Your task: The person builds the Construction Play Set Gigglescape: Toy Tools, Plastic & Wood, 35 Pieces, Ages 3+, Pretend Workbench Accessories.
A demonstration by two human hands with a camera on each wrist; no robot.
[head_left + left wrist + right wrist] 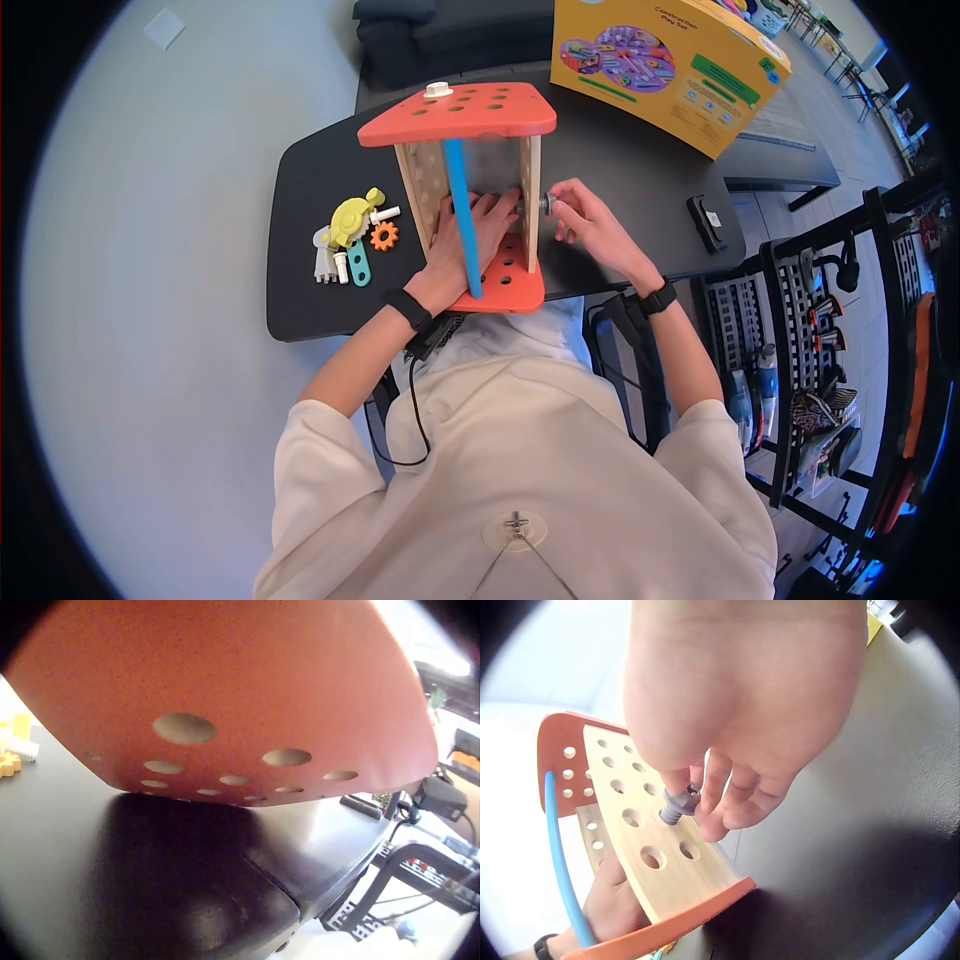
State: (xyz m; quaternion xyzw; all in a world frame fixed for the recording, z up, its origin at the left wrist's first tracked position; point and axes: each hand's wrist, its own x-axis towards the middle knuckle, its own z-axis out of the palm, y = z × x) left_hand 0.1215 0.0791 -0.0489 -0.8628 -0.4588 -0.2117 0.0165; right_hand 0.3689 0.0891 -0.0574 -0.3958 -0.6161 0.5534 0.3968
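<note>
In the middle of the head view, a toy frame point(500, 122) with red ends stands on the black surface point(640, 235). The left hand point(488, 226) reaches inside it, partly behind the blue rod point(461, 195); I cannot tell whether its fingers pinch anything. Right of centre, the right hand point(597, 226) pinches the head of a grey bolt point(682, 801), threaded end at a hole in the wooden panel point(666, 837); how far it goes in is unclear. A white bolt point(438, 91) sits in the frame's top.

Left of the frame lie a yellow piece point(350, 218), an orange gear point(384, 236) and a teal strip point(359, 264). At upper right, a yellow box point(690, 75) runs off the frame's top edge, its inside hidden. The left wrist view is mostly the frame's red end; the left hand is out of that view.
</note>
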